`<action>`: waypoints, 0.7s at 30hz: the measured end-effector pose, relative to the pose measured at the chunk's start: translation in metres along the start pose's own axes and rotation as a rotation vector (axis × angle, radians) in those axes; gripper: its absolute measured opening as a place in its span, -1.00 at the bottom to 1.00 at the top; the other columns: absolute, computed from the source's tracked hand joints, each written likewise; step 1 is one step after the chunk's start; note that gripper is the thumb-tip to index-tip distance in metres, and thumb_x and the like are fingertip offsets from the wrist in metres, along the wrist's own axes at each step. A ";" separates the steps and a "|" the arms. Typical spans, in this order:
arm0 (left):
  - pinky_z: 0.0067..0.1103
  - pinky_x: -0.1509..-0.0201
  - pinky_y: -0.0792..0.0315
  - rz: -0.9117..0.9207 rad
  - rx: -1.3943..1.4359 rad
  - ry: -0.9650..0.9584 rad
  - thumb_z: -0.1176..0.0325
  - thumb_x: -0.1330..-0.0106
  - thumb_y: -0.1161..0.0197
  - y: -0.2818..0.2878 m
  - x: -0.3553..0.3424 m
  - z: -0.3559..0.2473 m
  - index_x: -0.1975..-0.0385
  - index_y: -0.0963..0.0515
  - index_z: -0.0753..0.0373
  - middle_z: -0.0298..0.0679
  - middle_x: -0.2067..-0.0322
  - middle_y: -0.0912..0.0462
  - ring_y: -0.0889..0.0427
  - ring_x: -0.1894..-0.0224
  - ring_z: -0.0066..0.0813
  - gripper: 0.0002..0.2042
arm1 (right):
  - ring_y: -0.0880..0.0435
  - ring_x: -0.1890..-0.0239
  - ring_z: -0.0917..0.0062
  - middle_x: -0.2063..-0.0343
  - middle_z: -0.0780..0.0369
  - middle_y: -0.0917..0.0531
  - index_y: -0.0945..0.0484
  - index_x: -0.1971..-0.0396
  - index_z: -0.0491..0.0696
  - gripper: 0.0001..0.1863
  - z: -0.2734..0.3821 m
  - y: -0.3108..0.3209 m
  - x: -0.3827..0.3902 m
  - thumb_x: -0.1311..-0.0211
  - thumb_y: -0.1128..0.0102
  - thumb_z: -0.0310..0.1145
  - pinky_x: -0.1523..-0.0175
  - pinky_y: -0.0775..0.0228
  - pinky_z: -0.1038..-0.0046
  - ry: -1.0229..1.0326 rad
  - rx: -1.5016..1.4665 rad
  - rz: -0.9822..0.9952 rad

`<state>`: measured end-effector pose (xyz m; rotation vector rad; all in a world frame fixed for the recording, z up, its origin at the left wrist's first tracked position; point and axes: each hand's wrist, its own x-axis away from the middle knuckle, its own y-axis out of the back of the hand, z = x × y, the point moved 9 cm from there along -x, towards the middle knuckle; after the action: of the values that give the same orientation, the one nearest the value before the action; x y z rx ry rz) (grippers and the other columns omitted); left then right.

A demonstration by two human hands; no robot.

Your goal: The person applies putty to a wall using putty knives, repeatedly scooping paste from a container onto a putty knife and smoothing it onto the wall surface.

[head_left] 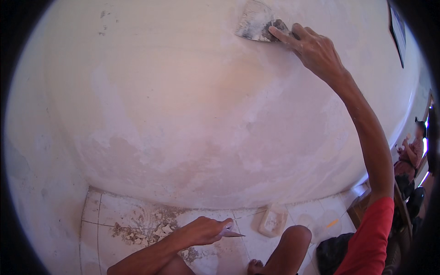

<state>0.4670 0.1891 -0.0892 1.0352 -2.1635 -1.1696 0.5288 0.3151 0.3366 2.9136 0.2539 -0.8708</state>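
My right hand [316, 52] is closed on a wide putty knife [251, 23], whose whitish, smeared blade lies against the pale patchy wall [174, 105] high up. Its index finger stretches along the dark handle. Low in the view, my left hand [208, 229] is closed round a second tool with a narrow metal blade [233, 233] pointing right; its handle is hidden in my fingers. Below that hand, white flakes and grit [153, 233] lie on the tiled floor [91, 247].
A white plastic container [273, 220] sits on the floor by my bare knee [293, 243]. At right are dark objects [415, 201], a wooden piece [360, 208] and a person [410, 153] in patterned clothing. A dark-framed flat object [398, 34] hangs upper right. Another wall [32, 174] adjoins at left.
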 end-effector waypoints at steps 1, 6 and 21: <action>-0.17 0.36 -0.46 0.001 -0.002 0.000 0.36 -0.25 -0.20 -0.004 0.001 0.000 -0.08 -0.25 0.19 -0.02 0.47 -0.62 -0.62 0.37 0.09 -0.58 | -0.60 0.32 0.61 0.35 0.31 -0.54 -0.47 -0.22 0.41 -0.36 -0.004 -0.004 0.006 -0.21 -0.14 -0.58 0.41 -0.56 0.52 -0.003 0.030 0.006; -0.14 0.40 -0.42 -0.078 0.047 -0.018 0.28 -0.31 -0.14 -0.005 0.010 0.008 -0.03 -0.30 0.14 -0.04 0.55 -0.56 -0.59 0.47 0.08 -0.67 | -0.57 0.39 0.59 0.37 0.33 -0.49 -0.45 -0.25 0.39 -0.32 -0.009 0.006 0.072 -0.15 -0.24 -0.55 0.44 -0.52 0.51 -0.098 -0.020 0.069; -0.18 0.35 -0.43 -0.034 0.059 0.056 0.40 -0.25 -0.12 -0.008 0.031 0.022 0.01 -0.28 0.16 0.00 0.51 -0.60 -0.60 0.41 0.07 -0.67 | -0.60 0.31 0.50 0.34 0.28 -0.53 -0.44 -0.26 0.30 -0.38 0.021 0.050 -0.009 -0.20 -0.22 -0.50 0.35 -0.47 0.37 -0.065 0.038 0.104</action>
<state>0.4364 0.1729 -0.1056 1.1205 -2.1567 -1.0840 0.5192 0.2622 0.3265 2.8963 0.0813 -0.9614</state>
